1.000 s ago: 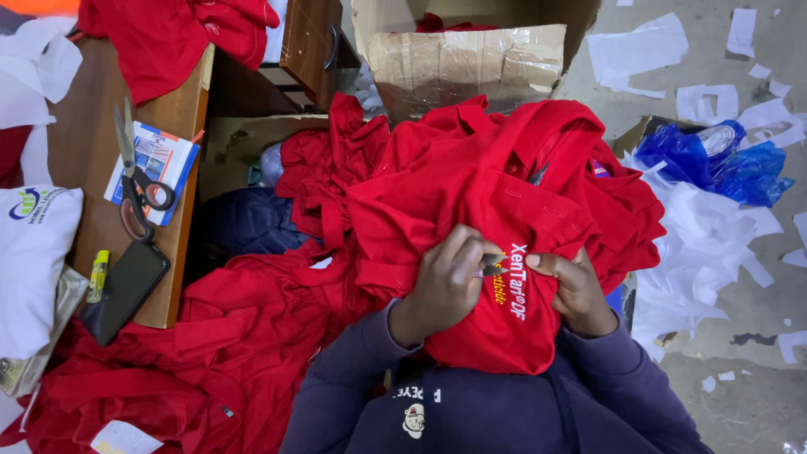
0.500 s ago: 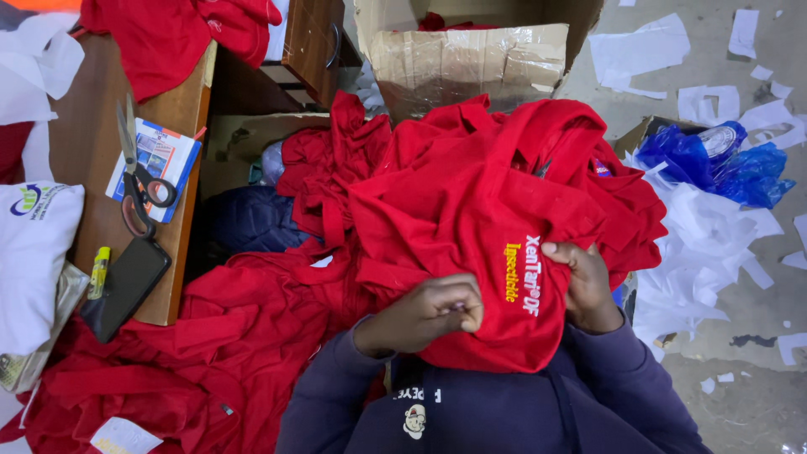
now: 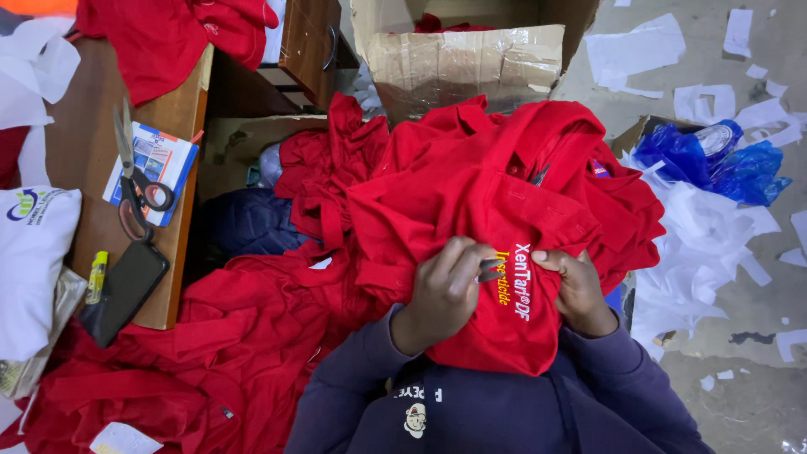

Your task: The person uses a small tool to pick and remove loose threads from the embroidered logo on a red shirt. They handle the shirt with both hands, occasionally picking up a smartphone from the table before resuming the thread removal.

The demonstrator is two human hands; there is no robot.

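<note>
A red shirt (image 3: 471, 193) with yellow and white embroidered lettering (image 3: 514, 282) is spread over my lap. My left hand (image 3: 444, 292) is closed around a small dark metal tool (image 3: 488, 268), whose tip touches the left edge of the lettering. My right hand (image 3: 582, 290) pinches the fabric just right of the lettering, thumb on top, and holds it taut. My dark blue sleeves (image 3: 353, 378) fill the lower edge of the view.
More red garments (image 3: 210, 353) are heaped at the left and below. A wooden table (image 3: 181, 118) holds scissors (image 3: 128, 172), a booklet (image 3: 160, 160), a black phone (image 3: 126, 290) and white cloth (image 3: 29, 269). A cardboard box (image 3: 462, 59) stands ahead. A blue plastic bag (image 3: 714, 160) and paper scraps (image 3: 698, 269) lie at the right.
My left hand dropped away to the lower left, baring the lettering, then came back up to its left edge with the tool. The right hand kept its hold.
</note>
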